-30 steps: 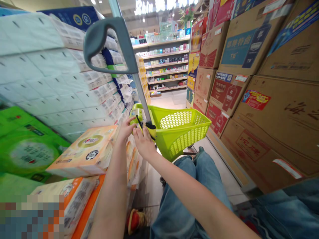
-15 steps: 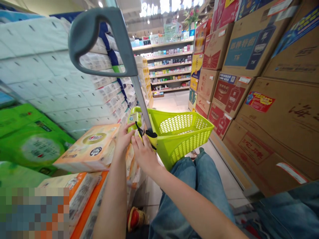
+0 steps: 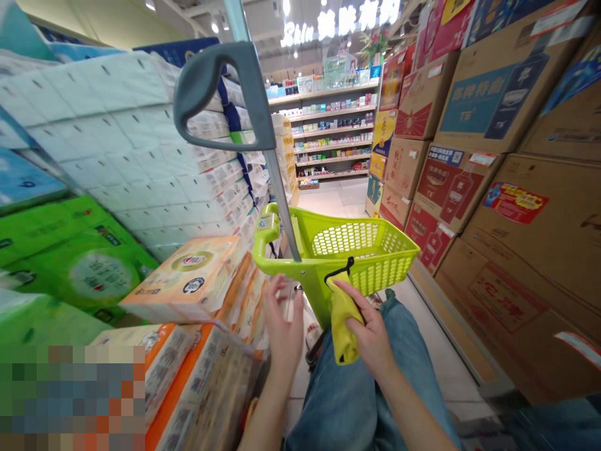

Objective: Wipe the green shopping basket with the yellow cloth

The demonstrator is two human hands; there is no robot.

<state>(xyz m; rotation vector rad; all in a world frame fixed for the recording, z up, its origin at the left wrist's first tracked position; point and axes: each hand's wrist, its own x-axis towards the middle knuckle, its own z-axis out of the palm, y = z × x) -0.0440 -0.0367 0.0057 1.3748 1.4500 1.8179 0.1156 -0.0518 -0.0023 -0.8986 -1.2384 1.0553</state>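
Note:
A lime-green shopping basket (image 3: 375,263) on wheels stands in the aisle just ahead of my knees, with a tall grey pull handle (image 3: 220,94) rising from its near rim. My right hand (image 3: 370,332) is closed around a yellow folded pouch with a black loop (image 3: 342,316), held just below the basket's near edge. My left hand (image 3: 284,319) hovers beside it with fingers spread, holding nothing, close to the orange tissue packs (image 3: 188,279).
Stacks of white and green paper-goods packs (image 3: 94,188) line the left side. Brown and red cartons (image 3: 507,188) are piled high on the right. The tiled aisle runs ahead to stocked shelves (image 3: 328,131). My denim-clad legs (image 3: 347,388) fill the bottom centre.
Both hands have drawn back from the basket's handle joint. My right hand now holds the yellow pouch away from the basket; my left hand has opened and dropped lower.

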